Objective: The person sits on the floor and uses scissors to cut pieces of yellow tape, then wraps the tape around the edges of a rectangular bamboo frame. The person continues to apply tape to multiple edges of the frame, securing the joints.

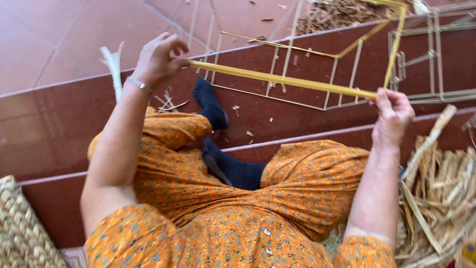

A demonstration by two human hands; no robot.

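I sit on a step in an orange flowered dress with dark socks (216, 110). My left hand (159, 57) is closed on one end of a long yellow bamboo strip (277, 79), at its left. My right hand (393, 110) pinches the strip's other end, where it meets a corner of a yellow bamboo frame (394, 49). The strip runs stretched between both hands, above my knees. A silver bracelet (140, 85) circles my left wrist.
Finished pale stick frames (421, 59) lie on the red tiled steps beyond my hands. Dried leaves and husks (441, 193) pile at the right. A woven basket (20, 228) sits lower left. A white strip (114, 67) lies near my left wrist.
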